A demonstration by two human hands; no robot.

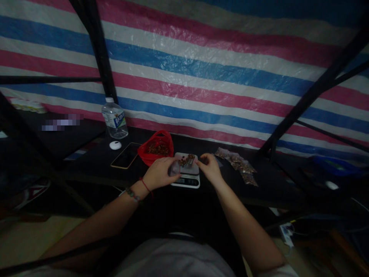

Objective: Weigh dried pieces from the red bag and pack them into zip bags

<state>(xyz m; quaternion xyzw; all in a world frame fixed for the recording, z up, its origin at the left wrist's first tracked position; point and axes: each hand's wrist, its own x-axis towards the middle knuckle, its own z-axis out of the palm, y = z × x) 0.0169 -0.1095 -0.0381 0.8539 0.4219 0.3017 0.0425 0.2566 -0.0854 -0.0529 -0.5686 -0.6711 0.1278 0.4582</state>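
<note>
On the white kitchen scale (pixel 195 181) lie loose brown bits (pixel 182 161) and a small shiny cup-like container (pixel 190 161) tipped on its side. My left hand (pixel 161 173) is at the scale's left side, its thumb and fingers around a small clear plastic bag (pixel 174 169) with a reddish line. Just off the scale's right edge is my right hand (pixel 211 169), thumb and fingers curved and apart, with nothing visible between them. Behind my left hand stands an open red plastic bag (pixel 150 157) with more brown bits in it.
Several filled small clear bags (pixel 239 163) lie to the right on the black table (pixel 271 188). A phone (pixel 125 156), a white rounded object (pixel 115 145) and a large clear bottle (pixel 115 121) stand left. Dark metal posts (pixel 99 50) frame the striped sheet (pixel 187 69) behind.
</note>
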